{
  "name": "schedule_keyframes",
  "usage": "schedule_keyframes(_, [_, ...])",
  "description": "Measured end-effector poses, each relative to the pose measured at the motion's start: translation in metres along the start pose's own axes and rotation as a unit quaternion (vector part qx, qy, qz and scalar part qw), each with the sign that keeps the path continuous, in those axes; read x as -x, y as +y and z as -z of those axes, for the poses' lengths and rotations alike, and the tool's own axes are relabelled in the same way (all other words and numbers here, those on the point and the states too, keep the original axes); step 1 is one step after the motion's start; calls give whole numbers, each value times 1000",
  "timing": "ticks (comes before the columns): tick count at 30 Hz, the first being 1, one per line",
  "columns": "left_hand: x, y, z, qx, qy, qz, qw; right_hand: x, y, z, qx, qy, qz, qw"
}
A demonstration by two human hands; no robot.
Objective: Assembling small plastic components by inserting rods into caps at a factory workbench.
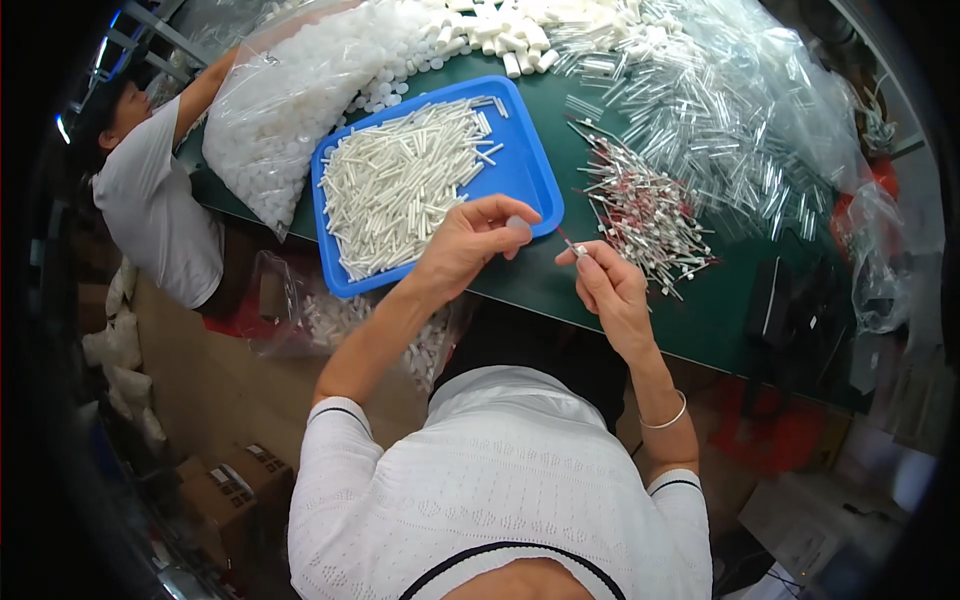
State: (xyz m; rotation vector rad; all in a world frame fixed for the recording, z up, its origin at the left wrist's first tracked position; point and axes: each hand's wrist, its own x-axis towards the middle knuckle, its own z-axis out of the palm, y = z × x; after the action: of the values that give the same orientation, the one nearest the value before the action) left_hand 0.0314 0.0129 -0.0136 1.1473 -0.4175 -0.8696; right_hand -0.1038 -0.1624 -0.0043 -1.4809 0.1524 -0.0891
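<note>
Above the front edge of the green table, my left hand (468, 243) pinches a small translucent white round cap (517, 224) between thumb and fingertips. To its right, my right hand (612, 288) is closed on a thin stick-like piece with a white end (581, 250) and a reddish shaft pointing toward the cap. The two pieces are apart. Just beyond my left hand lies a blue tray (540, 190) with a heap of short white tubes (400, 180) in it. A pile of similar red-and-white thin pieces (645, 205) lies beyond my right hand.
At the back left stands a clear bag of white round caps (270, 130), some spilled beside it. White foam-like cylinders (510, 45) and loose clear tubes (720, 130) cover the table's far side. A black device (790, 310) sits at right. Another person (165, 190) works at far left.
</note>
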Motion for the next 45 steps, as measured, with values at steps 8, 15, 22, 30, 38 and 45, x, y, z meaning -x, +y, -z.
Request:
schedule_keyframes(8, [18,-21,-21,129,15,45,991,19,7,-5,260,91,100,956])
schedule_keyframes(15, [23,-25,-29,60,28,15,998,22,12,-7,309,111,145,934])
schedule_keyframes(22, [22,-24,-26,3,43,-10,999,21,5,-4,336,86,177,921])
schedule_keyframes(30, [23,-27,-29,12,18,9,1000,20,4,-3,345,59,177,920])
schedule_keyframes(38, [27,-56,-41,101,34,-63,992,20,15,-11,332,68,213,916])
schedule_keyframes(45, [29,-61,-52,90,-11,-150,984,25,29,-17,152,53,151,975])
